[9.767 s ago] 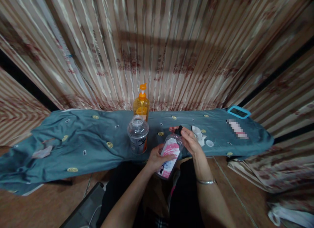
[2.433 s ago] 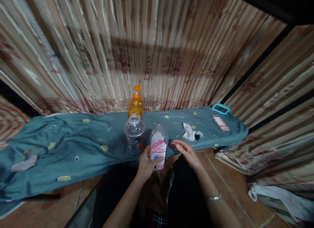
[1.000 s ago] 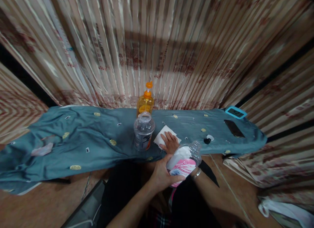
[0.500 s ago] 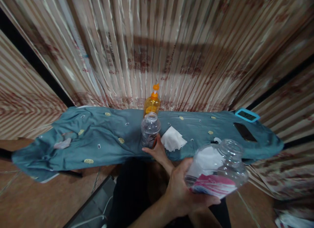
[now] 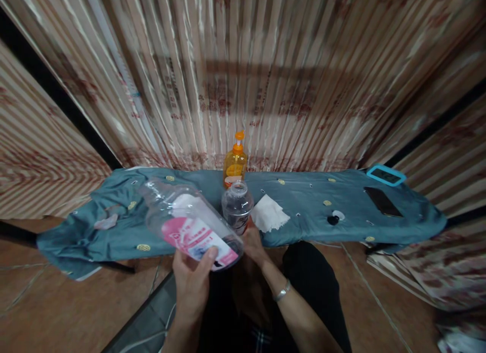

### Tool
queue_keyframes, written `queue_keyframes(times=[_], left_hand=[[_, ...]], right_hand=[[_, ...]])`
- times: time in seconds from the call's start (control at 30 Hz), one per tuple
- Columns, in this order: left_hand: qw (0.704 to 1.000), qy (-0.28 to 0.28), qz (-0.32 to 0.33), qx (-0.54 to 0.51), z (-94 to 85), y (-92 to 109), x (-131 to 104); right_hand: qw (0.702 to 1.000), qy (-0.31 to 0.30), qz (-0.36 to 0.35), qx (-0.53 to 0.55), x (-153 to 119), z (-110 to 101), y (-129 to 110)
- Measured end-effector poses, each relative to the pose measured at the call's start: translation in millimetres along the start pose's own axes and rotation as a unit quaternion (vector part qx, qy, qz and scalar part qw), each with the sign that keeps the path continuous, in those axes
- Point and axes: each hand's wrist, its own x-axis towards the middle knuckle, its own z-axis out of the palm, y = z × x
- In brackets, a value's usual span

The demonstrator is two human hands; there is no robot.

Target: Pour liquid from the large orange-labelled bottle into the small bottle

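Left hand (image 5: 193,277) holds a clear, pink-labelled plastic bottle (image 5: 195,229) aside, perhaps for room; whether right hand (image 5: 253,241) grips the round, clear-plastic jar (image 5: 237,205), I can't tell.

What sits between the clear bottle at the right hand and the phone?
Head view: a white tissue next to the bottle, then, nearer the phone, a black cap and small white disc. Blue cloth shows in between.

Saw an amber pump bottle (image 5: 235,163) standing upright on the cloth-covered worktop (image 5: 307,196), spotted a dark phone (image 5: 382,201) lying near a blue-framed display (image 5: 386,175) toward the right end, and noticed striped, flower-printed curtains (image 5: 243,64) hanging behind.
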Motion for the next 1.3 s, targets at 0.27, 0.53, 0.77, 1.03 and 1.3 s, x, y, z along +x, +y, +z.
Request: queue_keyframes(times=[0.27,0.53,0.77,1.03,1.3], left_hand=[[0.998,0.016,0.043,-0.052,16.0,-10.0,34.8],[0.980,-0.161,-0.021,-0.119,110.4,-68.0,66.5],[0.970,-0.220,-0.064,-0.082,154.4,-126.2,74.6],[0.962,-0.273,-0.018,0.005,169.1,-155.0,82.4],[0.958,-0.285,-0.033,0.002,167.5,-168.0,82.8]], right_hand=[[0.997,0.046,0.054,0.023,-43.9,-37.0,-1.0],[0.985,0.154,0.074,0.030,-54.8,-113.7,10.5],[0.971,0.213,0.082,-0.070,-14.2,-167.7,25.0],[0.965,0.215,0.087,-0.125,-2.4,-179.8,49.8],[0.956,0.222,0.113,-0.157,-9.9,-171.2,59.6]])
